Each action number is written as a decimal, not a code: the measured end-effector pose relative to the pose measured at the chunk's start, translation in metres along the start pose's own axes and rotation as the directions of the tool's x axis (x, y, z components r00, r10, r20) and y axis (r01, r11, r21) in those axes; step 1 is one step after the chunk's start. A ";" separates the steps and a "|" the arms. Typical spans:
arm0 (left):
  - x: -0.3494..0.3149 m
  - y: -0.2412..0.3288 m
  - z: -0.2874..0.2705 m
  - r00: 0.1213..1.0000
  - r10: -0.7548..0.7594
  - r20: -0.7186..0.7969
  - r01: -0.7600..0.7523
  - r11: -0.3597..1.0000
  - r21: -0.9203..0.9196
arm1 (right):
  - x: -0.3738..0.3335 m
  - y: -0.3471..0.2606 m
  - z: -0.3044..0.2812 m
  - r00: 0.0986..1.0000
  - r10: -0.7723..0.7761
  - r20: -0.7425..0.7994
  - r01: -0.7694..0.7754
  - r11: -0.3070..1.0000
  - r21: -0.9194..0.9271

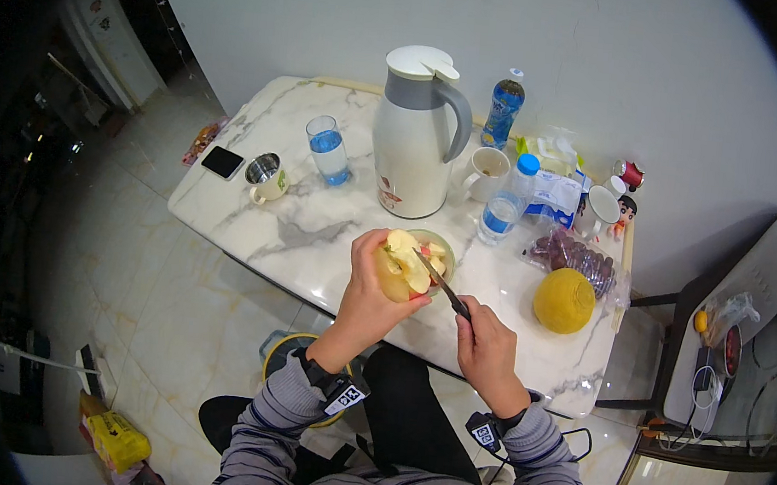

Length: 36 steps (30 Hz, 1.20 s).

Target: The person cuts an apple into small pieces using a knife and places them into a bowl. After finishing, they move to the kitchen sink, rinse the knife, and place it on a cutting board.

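In my left hand point(368, 298) is a partly cut apple point(398, 264), its pale flesh showing and some red and yellow skin left. My right hand point(486, 351) grips the dark handle of a knife point(441, 285). The blade points up and to the left, its tip at the apple's cut side; whether it is in the flesh I cannot tell. Just behind the apple stands a pale green bowl point(451, 258) with pieces of cut apple in it. Both hands are over the front edge of the marble-patterned table point(316, 227). The apple hides part of the bowl.
Behind the bowl stands a large white-and-grey thermos jug point(413, 143). A glass of water point(327, 149), a metal-lined mug point(267, 178) and a phone point(223, 162) are at left. A water bottle point(506, 202), bagged grapes point(572, 258) and a yellow pomelo-like fruit point(563, 301) sit at right.
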State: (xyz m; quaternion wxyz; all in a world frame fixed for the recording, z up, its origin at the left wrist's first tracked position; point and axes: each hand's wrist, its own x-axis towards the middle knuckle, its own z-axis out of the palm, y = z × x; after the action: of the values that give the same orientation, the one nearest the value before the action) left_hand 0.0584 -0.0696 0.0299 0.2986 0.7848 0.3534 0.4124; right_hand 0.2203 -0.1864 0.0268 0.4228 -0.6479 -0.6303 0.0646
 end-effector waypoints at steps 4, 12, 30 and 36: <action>0.002 -0.004 -0.004 0.999 -0.002 0.049 0.003 1.000 -0.019 | 0.003 0.005 -0.006 1.000 -0.014 0.024 0.016 0.997 -0.071; -0.003 -0.022 -0.015 0.916 -0.175 0.362 0.371 0.712 -0.596 | 0.002 0.010 -0.018 0.997 -0.049 0.053 0.054 0.994 -0.093; -0.006 -0.024 -0.007 0.909 -0.136 0.394 0.405 0.508 -0.760 | 0.007 0.018 0.002 0.968 -0.250 -0.036 0.245 0.964 -0.099; -0.007 -0.024 0.000 0.966 -0.135 0.221 0.238 0.801 -0.549 | 0.005 0.021 0.012 0.963 -0.262 -0.060 0.250 0.956 -0.151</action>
State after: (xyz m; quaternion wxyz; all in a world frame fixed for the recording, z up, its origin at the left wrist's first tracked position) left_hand 0.0477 -0.0613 0.0085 0.5884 0.6527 0.2622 0.3987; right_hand 0.2295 -0.1736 0.0083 0.4052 -0.5912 -0.6946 -0.0615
